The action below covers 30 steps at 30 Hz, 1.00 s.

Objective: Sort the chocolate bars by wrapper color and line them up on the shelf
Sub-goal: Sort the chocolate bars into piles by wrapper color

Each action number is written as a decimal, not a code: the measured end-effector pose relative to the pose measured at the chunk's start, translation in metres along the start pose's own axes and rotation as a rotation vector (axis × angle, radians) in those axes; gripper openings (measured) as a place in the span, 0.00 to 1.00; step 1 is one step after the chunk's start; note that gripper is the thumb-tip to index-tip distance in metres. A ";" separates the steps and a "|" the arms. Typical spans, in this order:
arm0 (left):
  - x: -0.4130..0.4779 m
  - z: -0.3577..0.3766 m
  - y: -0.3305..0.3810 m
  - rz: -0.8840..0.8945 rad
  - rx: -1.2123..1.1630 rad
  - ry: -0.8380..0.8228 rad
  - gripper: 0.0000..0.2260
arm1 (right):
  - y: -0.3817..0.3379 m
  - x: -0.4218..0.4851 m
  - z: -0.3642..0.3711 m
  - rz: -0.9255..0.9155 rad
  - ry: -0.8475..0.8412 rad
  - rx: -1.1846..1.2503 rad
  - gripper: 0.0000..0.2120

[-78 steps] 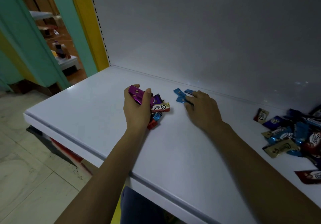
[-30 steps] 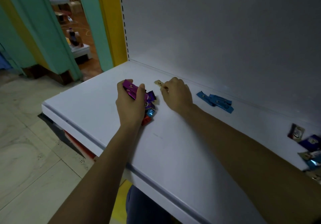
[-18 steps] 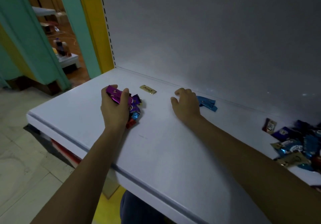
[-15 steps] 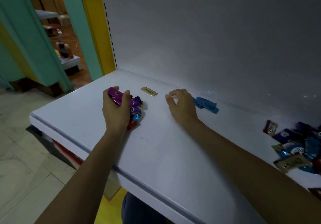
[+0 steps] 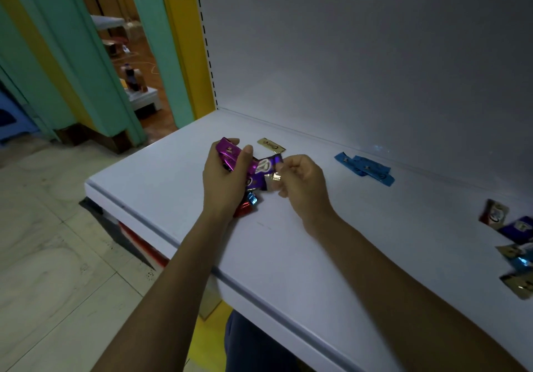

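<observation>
Chocolate bars: a mixed bundle [image 5: 253,175] at centre frame, purple, red and blue wrappers showing.
Left hand [image 5: 223,181]: grip closed round the bundle, thumb over a bright purple bar [image 5: 229,153] at the top; the hand rests on the shelf.
Right hand [image 5: 302,184]: fingers curled, grip pinching a small gold bar [image 5: 274,176] at the bundle's right edge.
Laid out, gold: one gold bar [image 5: 271,145] flat on the shelf just above the hands, apart from them.
Laid out, blue: blue bars [image 5: 364,168] overlapping in a short run, right of centre, near the back panel.
Unsorted: loose pile [image 5: 516,244] at the right edge of the frame, with brown, dark blue, gold and light blue wrappers, partly cut off.
Surface: white shelf [image 5: 317,256], smooth, with a rounded front lip.
Backing: plain grey-white back panel [image 5: 360,54], slotted upright [image 5: 204,39] along its left side.
Room: pale tiled floor [image 5: 43,256] lower left; teal door frame [image 5: 95,62] and yellow post [image 5: 184,54] upper left; through the opening a dark bottle [image 5: 131,77] on a low white stand.
Labels: white oval logo on one purple wrapper and on the gold bar; lettering too blurred to read.
</observation>
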<state>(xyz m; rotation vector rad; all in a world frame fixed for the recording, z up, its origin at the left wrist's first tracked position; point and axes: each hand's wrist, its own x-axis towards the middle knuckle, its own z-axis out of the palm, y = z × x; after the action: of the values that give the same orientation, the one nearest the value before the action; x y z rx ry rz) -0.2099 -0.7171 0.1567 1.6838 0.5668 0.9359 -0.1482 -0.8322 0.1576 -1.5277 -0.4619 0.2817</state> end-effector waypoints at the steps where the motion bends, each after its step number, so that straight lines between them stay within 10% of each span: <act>1: 0.001 0.000 0.000 -0.006 -0.007 0.003 0.09 | -0.001 0.001 -0.001 0.024 0.028 0.062 0.07; 13: -0.004 0.000 0.001 0.137 0.082 -0.292 0.08 | -0.010 0.001 -0.008 0.115 0.055 0.417 0.05; 30: -0.003 0.004 0.002 0.096 0.203 -0.173 0.06 | -0.015 0.007 -0.017 0.230 0.140 0.712 0.04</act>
<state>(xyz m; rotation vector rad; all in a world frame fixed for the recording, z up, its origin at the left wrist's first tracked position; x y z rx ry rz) -0.2090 -0.7223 0.1575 1.9678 0.4800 0.8114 -0.1362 -0.8450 0.1738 -0.8895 -0.0507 0.4570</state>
